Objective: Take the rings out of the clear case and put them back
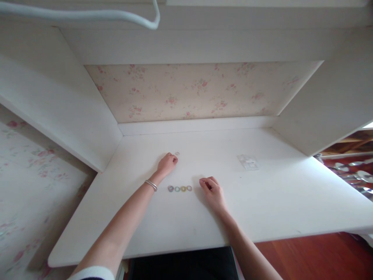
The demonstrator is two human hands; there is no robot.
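While the right hand (214, 190) rests curled, left hand (167, 163) fingers pinch narrowly just beside a small ring (177, 153).

Soft, even daylight; faint shadows fall beside the hands, wide-angle bending warps the edges, and fine detail is soft.

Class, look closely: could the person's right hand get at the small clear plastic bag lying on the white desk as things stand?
Probably yes: the right hand rests on the white desk, and only bare desktop lies between it and the small clear plastic bag.
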